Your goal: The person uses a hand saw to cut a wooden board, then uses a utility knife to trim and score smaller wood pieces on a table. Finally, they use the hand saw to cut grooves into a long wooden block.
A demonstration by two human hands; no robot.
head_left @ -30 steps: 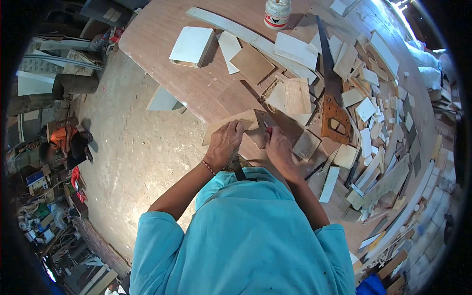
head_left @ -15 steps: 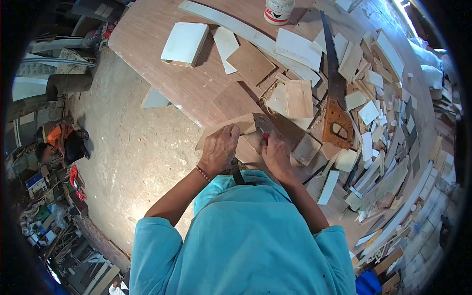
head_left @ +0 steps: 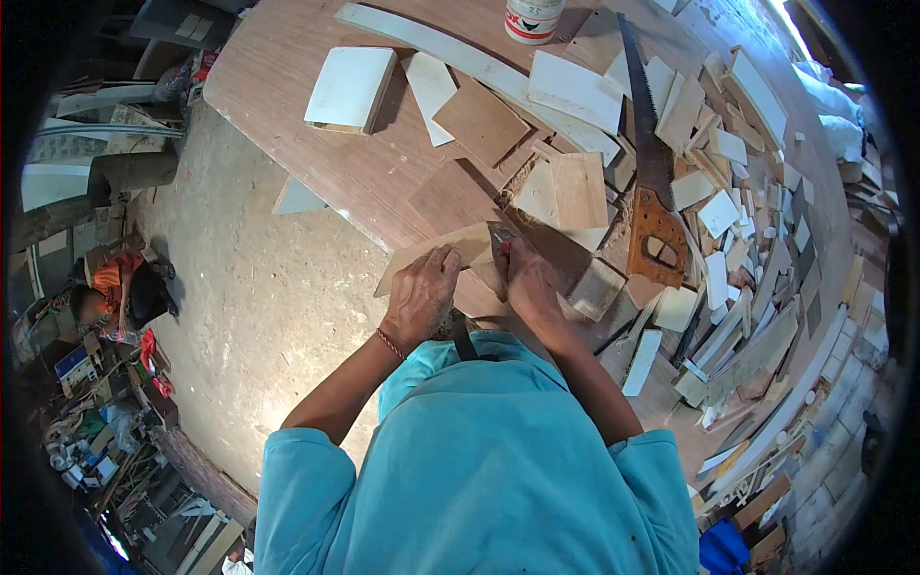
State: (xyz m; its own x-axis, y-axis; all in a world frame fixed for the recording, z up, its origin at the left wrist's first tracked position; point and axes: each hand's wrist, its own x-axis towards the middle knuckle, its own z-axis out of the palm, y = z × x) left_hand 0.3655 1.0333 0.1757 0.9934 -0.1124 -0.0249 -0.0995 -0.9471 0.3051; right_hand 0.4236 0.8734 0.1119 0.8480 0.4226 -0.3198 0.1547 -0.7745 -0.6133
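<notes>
My left hand (head_left: 420, 295) is closed on a flat piece of wooden board (head_left: 467, 241), which it holds above the table's near edge. At the right end of that board, my right hand (head_left: 531, 284) grips a pair of pliers (head_left: 504, 236). The dark metal head lies against the board's end, and the fingers hide most of the handles. Whether the jaws are biting on anything is too small to tell. A thin brown panel (head_left: 450, 198) lies on the table just beyond the board.
A handsaw (head_left: 655, 182) lies right of my hands, beside a large heap of wood offcuts (head_left: 733, 225). Further back on the table (head_left: 278, 91) are a white block (head_left: 352, 88), a long strip (head_left: 431, 53) and a white tub (head_left: 532, 19). A person (head_left: 125, 287) sits at far left.
The pliers have turned in my right hand, and their red handle is now mostly covered. The board is a little more tilted. The seated person's arm has come into view.
</notes>
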